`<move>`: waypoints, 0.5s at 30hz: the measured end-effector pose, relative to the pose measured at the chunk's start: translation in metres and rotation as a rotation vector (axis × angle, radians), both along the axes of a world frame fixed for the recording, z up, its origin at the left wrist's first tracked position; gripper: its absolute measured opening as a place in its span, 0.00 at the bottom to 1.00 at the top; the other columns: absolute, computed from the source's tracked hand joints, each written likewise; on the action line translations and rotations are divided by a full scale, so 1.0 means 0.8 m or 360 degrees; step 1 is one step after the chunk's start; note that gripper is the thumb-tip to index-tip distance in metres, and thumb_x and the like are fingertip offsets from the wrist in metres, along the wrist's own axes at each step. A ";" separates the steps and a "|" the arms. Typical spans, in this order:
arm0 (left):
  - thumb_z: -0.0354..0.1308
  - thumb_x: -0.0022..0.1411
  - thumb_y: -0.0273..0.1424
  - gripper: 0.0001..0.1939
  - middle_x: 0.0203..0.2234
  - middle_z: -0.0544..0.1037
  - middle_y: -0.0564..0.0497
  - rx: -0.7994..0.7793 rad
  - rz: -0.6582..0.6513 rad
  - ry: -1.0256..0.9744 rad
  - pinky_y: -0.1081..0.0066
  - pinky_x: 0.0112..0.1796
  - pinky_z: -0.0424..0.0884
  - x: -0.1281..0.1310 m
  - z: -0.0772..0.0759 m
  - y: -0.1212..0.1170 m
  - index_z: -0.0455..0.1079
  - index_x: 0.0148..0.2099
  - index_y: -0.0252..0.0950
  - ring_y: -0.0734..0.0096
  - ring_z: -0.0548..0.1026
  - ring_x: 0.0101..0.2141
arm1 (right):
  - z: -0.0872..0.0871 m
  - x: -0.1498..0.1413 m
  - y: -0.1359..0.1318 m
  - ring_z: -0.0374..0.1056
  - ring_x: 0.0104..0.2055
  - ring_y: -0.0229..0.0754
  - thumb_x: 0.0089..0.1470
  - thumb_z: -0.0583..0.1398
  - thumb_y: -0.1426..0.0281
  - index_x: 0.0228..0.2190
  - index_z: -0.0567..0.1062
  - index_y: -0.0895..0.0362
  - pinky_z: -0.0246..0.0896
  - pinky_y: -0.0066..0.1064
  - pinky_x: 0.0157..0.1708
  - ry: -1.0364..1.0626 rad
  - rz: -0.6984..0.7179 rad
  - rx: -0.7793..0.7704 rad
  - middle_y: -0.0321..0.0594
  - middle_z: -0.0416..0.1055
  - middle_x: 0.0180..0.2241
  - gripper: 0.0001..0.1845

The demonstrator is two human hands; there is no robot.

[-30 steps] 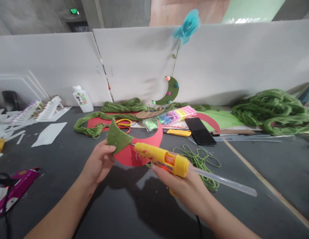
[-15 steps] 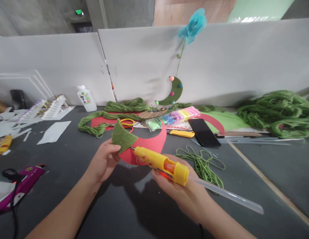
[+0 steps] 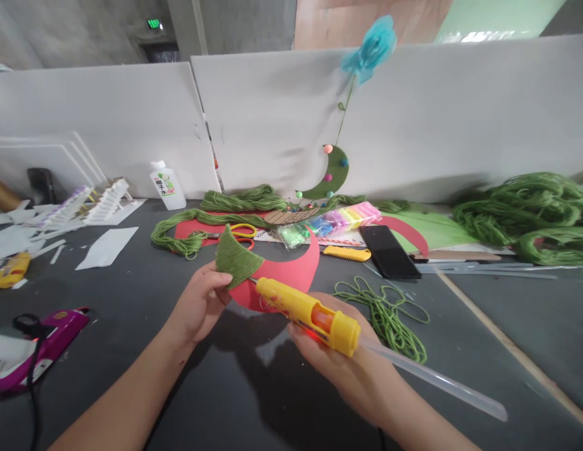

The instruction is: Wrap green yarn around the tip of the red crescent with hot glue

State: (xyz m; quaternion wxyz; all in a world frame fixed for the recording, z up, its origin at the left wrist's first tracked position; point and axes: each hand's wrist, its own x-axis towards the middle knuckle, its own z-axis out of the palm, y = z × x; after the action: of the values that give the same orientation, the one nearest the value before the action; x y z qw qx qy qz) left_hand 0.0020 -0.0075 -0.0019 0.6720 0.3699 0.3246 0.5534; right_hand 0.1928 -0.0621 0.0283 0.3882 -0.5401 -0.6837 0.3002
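My left hand [image 3: 204, 305] pinches a red paper crescent [image 3: 291, 270] by its left part, thumb on top. That end of the crescent is covered with wound green yarn [image 3: 237, 258]; the rest is bare red. My right hand [image 3: 336, 351] is wrapped round a yellow hot glue gun [image 3: 308, 310], its handle hidden in the palm. A long clear glue stick [image 3: 437, 379] juts from the gun's back. The metal nozzle meets the crescent at the border of the yarn; whether it touches cannot be told. Loose green yarn [image 3: 390, 316] lies beside my right hand.
Behind the crescent lie scissors [image 3: 239, 233], a yellow cutter knife [image 3: 346, 253], a black phone [image 3: 390, 252] and a bag of coloured pom-poms [image 3: 329, 224]. A purple tool [image 3: 49, 344] with a black cord is at left. A white bottle [image 3: 168, 186] stands near the white partition [image 3: 414, 125].
The view has shifted slightly, so everything sits a little further right. Both hands keep their hold, and the nozzle stays at the yarn's border.
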 end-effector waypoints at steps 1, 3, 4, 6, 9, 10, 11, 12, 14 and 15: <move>0.58 0.48 0.23 0.12 0.31 0.82 0.49 0.0002 -0.0002 -0.0003 0.67 0.37 0.72 0.000 0.000 0.000 0.77 0.36 0.35 0.61 0.78 0.35 | 0.000 0.000 0.000 0.64 0.24 0.43 0.46 0.57 0.65 0.20 0.72 0.54 0.61 0.35 0.26 -0.0087 -0.0003 0.0017 0.40 0.70 0.22 0.09; 0.57 0.48 0.23 0.12 0.31 0.82 0.50 0.0003 -0.0010 -0.0012 0.68 0.37 0.72 0.000 -0.001 0.000 0.77 0.36 0.35 0.62 0.78 0.35 | 0.000 -0.001 -0.001 0.65 0.25 0.43 0.47 0.56 0.65 0.20 0.72 0.54 0.61 0.34 0.27 -0.0171 0.0008 0.0031 0.39 0.70 0.22 0.09; 0.57 0.48 0.23 0.12 0.31 0.82 0.50 0.0004 -0.0011 -0.0017 0.68 0.37 0.72 0.000 -0.001 0.001 0.77 0.36 0.35 0.62 0.78 0.35 | 0.000 -0.001 -0.002 0.65 0.25 0.43 0.47 0.56 0.65 0.20 0.72 0.54 0.61 0.34 0.27 -0.0160 0.0016 0.0032 0.39 0.70 0.22 0.09; 0.58 0.48 0.23 0.12 0.31 0.81 0.50 0.0003 -0.0008 -0.0022 0.69 0.36 0.72 0.000 -0.001 0.001 0.77 0.36 0.35 0.62 0.78 0.35 | 0.001 -0.002 -0.002 0.65 0.25 0.43 0.47 0.56 0.65 0.20 0.71 0.54 0.61 0.33 0.27 -0.0130 0.0041 0.0011 0.39 0.70 0.22 0.09; 0.58 0.49 0.23 0.12 0.30 0.81 0.50 0.0015 0.0010 -0.0031 0.70 0.36 0.72 0.000 -0.002 0.002 0.77 0.37 0.35 0.63 0.78 0.35 | 0.003 -0.001 -0.001 0.65 0.24 0.42 0.46 0.55 0.66 0.19 0.69 0.54 0.61 0.33 0.25 -0.0126 0.0041 -0.0066 0.38 0.70 0.22 0.08; 0.58 0.49 0.23 0.12 0.30 0.81 0.50 0.0020 0.0009 -0.0035 0.70 0.36 0.72 0.000 -0.002 0.002 0.77 0.37 0.35 0.64 0.78 0.35 | 0.004 -0.001 0.000 0.65 0.23 0.42 0.46 0.55 0.67 0.20 0.69 0.54 0.60 0.33 0.24 -0.0128 0.0036 -0.0076 0.38 0.70 0.22 0.08; 0.58 0.48 0.23 0.12 0.30 0.81 0.50 0.0026 0.0009 -0.0040 0.71 0.36 0.72 -0.001 -0.003 0.002 0.77 0.37 0.35 0.64 0.78 0.35 | 0.004 0.000 0.001 0.65 0.23 0.42 0.46 0.55 0.67 0.20 0.68 0.54 0.60 0.32 0.24 -0.0125 0.0040 -0.0074 0.37 0.70 0.22 0.07; 0.58 0.48 0.23 0.12 0.30 0.81 0.50 0.0029 0.0007 -0.0043 0.71 0.36 0.72 -0.001 -0.003 0.002 0.77 0.36 0.34 0.64 0.78 0.35 | 0.005 0.000 0.001 0.65 0.23 0.41 0.46 0.54 0.68 0.21 0.68 0.54 0.60 0.32 0.24 -0.0116 0.0050 -0.0060 0.37 0.70 0.22 0.06; 0.58 0.48 0.23 0.12 0.30 0.81 0.51 0.0025 0.0002 -0.0045 0.71 0.36 0.72 -0.001 -0.003 0.002 0.77 0.36 0.34 0.65 0.78 0.35 | 0.006 -0.001 0.003 0.66 0.23 0.41 0.46 0.54 0.69 0.21 0.68 0.54 0.60 0.31 0.24 -0.0124 0.0085 -0.0037 0.36 0.70 0.22 0.06; 0.58 0.49 0.23 0.11 0.30 0.81 0.51 0.0023 0.0003 -0.0045 0.71 0.36 0.72 -0.001 -0.004 0.002 0.77 0.36 0.34 0.65 0.78 0.35 | 0.006 -0.001 0.003 0.65 0.23 0.41 0.45 0.54 0.69 0.20 0.67 0.54 0.60 0.31 0.24 -0.0150 0.0092 -0.0035 0.37 0.69 0.22 0.06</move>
State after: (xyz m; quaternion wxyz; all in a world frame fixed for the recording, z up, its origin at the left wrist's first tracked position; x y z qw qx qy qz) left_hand 0.0009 -0.0056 -0.0047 0.6734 0.3666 0.3114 0.5615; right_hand 0.1921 -0.0596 0.0334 0.3407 -0.5379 -0.7132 0.2930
